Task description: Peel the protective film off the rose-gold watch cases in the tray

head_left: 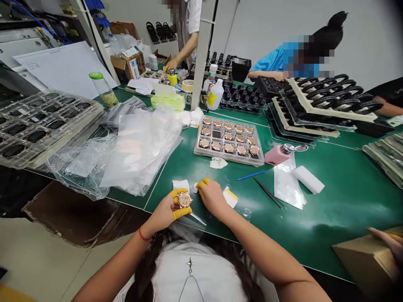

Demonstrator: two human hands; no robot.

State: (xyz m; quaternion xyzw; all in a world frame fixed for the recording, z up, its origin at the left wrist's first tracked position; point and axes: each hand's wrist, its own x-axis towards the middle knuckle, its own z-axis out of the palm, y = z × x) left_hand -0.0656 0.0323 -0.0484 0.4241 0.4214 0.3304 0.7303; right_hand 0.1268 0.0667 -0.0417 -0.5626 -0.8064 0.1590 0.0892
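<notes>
My left hand (165, 212), with yellow finger cots on it, grips a rose-gold watch case (184, 200) by its edge. The case back faces up and shows a printed CE mark. To its right, my right hand (214, 196) pinches a small white wad (195, 188) between fingertips in yellow cots; it looks like tissue. A folded white wipe (181, 184) lies just behind the watch case. Beneath my left fingers a thin white stick (199, 219) rests at the table edge. Beside my right wrist is a white and yellow piece (231, 197).
A clear tray (231, 158) holds rows of watch cases, with one slot vacant. Around it are a pink pump bottle (277, 154), blue stick (251, 175), black tweezers (269, 193) and plastic bags (135, 147). Strap trays (330, 111) are stacked at right. Co-workers sit and stand beyond.
</notes>
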